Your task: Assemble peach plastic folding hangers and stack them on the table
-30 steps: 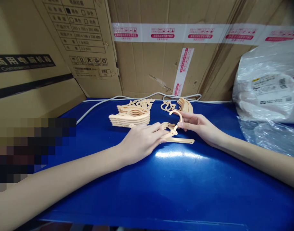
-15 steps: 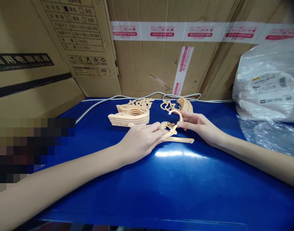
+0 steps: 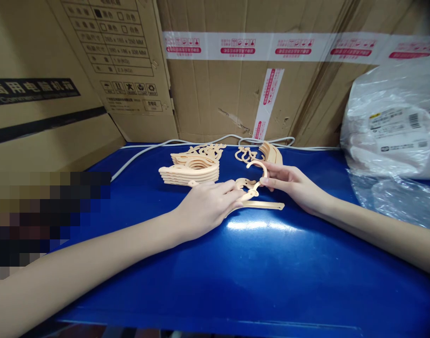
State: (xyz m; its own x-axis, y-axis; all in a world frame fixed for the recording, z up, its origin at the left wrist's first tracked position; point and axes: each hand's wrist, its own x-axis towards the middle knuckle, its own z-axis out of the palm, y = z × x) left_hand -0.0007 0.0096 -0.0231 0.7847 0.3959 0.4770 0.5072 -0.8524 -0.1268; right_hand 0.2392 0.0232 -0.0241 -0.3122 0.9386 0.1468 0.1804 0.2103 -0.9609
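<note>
A peach plastic hanger [image 3: 259, 197] lies on the blue table [image 3: 253, 272] between my hands. My left hand [image 3: 207, 206] rests over its left part, fingers closed on the hanger's body. My right hand [image 3: 292, 185] pinches the hanger's curved hook at the top. Just behind my left hand sits a neat stack of the same peach hangers [image 3: 191, 170]. A smaller pile of loose hanger parts [image 3: 262, 154] lies behind my right hand.
Cardboard boxes [image 3: 236, 80] wall off the back and left of the table. A white cable [image 3: 158, 148] runs along the table's back edge. A clear plastic bag [image 3: 391, 136] with a barcode label fills the right side. A blurred patch sits at the left edge.
</note>
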